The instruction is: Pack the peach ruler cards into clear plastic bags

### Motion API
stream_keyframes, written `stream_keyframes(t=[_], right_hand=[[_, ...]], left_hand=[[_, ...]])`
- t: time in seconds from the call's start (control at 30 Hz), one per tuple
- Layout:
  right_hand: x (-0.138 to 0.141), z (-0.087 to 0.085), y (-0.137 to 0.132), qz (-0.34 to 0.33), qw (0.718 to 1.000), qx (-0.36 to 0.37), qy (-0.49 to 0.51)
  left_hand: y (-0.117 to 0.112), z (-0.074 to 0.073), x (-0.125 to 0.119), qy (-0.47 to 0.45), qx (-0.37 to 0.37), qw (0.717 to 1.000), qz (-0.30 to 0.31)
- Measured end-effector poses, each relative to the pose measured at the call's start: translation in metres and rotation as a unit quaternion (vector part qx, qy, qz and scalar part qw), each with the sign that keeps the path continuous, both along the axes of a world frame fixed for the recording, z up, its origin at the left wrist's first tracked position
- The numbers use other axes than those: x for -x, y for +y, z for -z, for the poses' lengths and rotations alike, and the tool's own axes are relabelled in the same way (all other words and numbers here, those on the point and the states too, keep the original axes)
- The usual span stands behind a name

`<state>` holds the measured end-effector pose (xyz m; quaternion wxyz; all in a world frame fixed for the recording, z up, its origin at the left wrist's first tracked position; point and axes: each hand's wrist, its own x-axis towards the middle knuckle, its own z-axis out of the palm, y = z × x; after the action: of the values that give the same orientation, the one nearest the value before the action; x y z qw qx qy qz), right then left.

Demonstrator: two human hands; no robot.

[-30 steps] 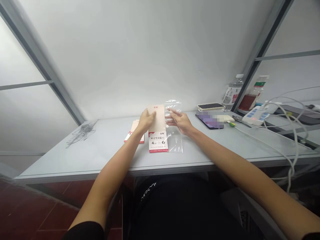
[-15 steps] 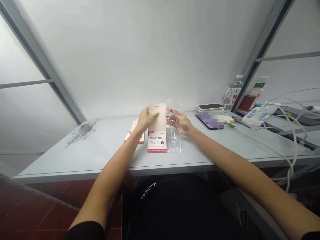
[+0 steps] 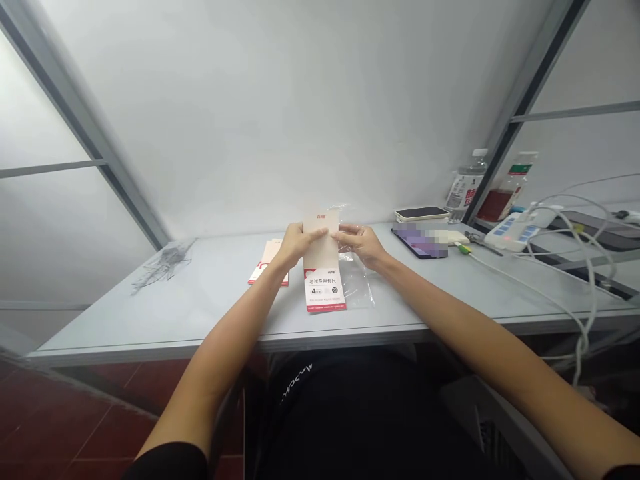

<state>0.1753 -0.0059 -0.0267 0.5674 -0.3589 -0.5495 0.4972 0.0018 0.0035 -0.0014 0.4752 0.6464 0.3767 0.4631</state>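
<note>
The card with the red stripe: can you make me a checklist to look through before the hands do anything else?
1. Left hand holds the card: ok, its thumb lies across the front.
2. Right hand grips tightly: cannot tell; its thumb is at the card's right edge.
3. Card's writing is right way up: ok, the big 4 reads upright.
4. Clear bag is smooth: not ok, it looks wrinkled.
5. Second card is fully in view: not ok, the left arm covers part.
6. Purple phone is clear of both hands: ok, it lies apart.
</note>
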Motion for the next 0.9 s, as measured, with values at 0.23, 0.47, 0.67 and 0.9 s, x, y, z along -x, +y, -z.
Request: stream_keyframes(t=[0.23, 0.47, 0.67, 0.9], right_hand=[[0.0012, -0.0007, -0.0009, 0.015, 1.0, 0.016, -0.008], [0.0018, 0.0003, -0.0003, 0.039, 0.999, 0.017, -0.009], [0.0016, 0.0044, 0.0019, 0.178, 0.978, -0.023, -0.106], [0.0079, 0.0007, -0.005, 0.284, 0.89, -0.206, -0.291]], left_hand=[[-0.0008, 0.001, -0.0023, 0.05, -0.013, 0.997, -0.058], [-0.0022, 0.0006, -0.004, 0.071, -0.026, 0.995, -0.063], [0.0004, 0.0039, -0.0077, 0.097, -0.059, 0.987, -0.114], [0.0002, 0.004, -0.0081, 0.106, -0.1, 0.977, -0.154]])
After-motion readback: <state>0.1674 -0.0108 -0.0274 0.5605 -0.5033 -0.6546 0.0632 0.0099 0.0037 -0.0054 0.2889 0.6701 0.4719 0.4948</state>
